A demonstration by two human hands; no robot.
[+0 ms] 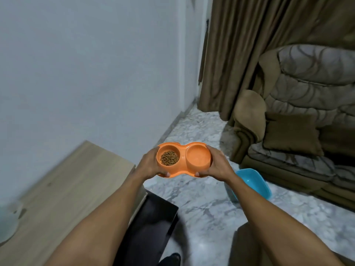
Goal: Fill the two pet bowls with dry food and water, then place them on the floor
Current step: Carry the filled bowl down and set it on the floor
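Orange double pet bowl (183,160) held level in the air above the marble floor (201,208), kibble (169,158) in its left well, right well pale inside. Left hand (148,166) clasped on the left end, right hand (217,166) on the right end. Wooden counter (67,189) edge left; blue tub (253,181) and sofa (297,131) right; open floor between.
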